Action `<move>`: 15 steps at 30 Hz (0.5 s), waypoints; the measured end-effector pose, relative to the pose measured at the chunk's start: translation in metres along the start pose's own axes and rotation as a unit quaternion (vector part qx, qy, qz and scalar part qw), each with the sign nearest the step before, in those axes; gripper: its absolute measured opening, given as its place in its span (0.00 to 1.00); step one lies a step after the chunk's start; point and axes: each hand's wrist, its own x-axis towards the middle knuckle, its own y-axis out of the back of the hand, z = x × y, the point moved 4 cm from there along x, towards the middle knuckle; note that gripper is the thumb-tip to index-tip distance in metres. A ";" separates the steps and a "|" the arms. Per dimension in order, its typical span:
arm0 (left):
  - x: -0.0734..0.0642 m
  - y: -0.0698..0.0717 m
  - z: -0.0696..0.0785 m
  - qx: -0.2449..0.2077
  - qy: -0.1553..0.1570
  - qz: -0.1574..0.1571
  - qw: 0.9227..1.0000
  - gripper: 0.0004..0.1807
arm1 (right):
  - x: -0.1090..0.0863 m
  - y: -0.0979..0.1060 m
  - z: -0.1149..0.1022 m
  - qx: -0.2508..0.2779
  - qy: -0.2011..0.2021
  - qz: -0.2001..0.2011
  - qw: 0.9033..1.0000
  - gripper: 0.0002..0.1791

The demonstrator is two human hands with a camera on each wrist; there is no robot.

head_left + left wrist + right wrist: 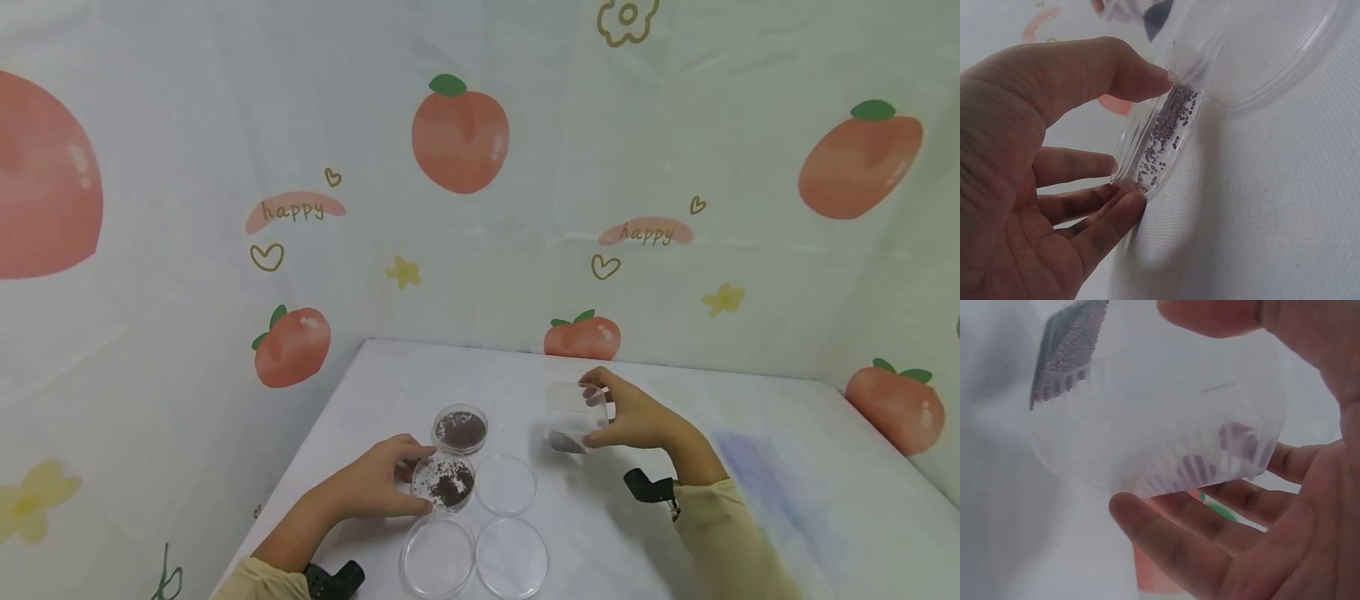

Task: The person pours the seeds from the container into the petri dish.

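My left hand [375,479] grips a clear petri dish [444,492] by its sides, thumb at the near edge and fingers at the far edge. Dark round granules [1169,122] lie scattered and clumped on its bottom. My right hand [641,417] holds a clear plastic cup [573,400] above the table, to the right of the dishes, with thumb and fingers round its wall. The cup is tilted, and dark granules [1075,353] are gathered along one side of it. Behind the gripped dish stands another petri dish [461,428], its bottom largely covered with the same granules.
Three clear round dishes or lids, one behind [507,485], one front left [438,557] and one front right [513,558], lie close together near the gripped dish. A white cloth covers the table [750,400]. A fruit-printed curtain [510,250] hangs along its back and left.
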 end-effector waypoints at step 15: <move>0.003 -0.003 -0.006 -0.004 0.000 -0.002 1.000 0.44 | -0.003 0.006 0.039 0.028 -0.047 -0.028 0.998 0.45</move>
